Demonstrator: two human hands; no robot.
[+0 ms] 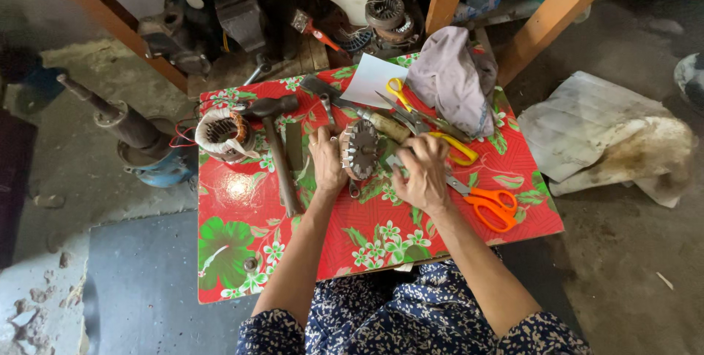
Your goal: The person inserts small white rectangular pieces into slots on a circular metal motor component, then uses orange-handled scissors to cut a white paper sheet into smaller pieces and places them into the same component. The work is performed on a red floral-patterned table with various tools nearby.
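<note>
Left hand (327,158) clasps the toothed round motor part (360,149) at mid-table (242,252). Right hand (424,168) fingers curled shut on it too. Orange scissors (490,203) lie near the right edge, hammer (275,142) toward the left.

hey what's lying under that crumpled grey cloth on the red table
Under the grey cloth, metal tool tips and a yellow scissor handle stick out on the floral table. Whatever lies further beneath is covered.

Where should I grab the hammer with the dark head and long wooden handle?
Probably by the bare lower end of the wooden-handled hammer, coming from above. It lies flat on the red flowered table, dark head away from the person, and that handle end lies clear, beside the left hand.
</note>
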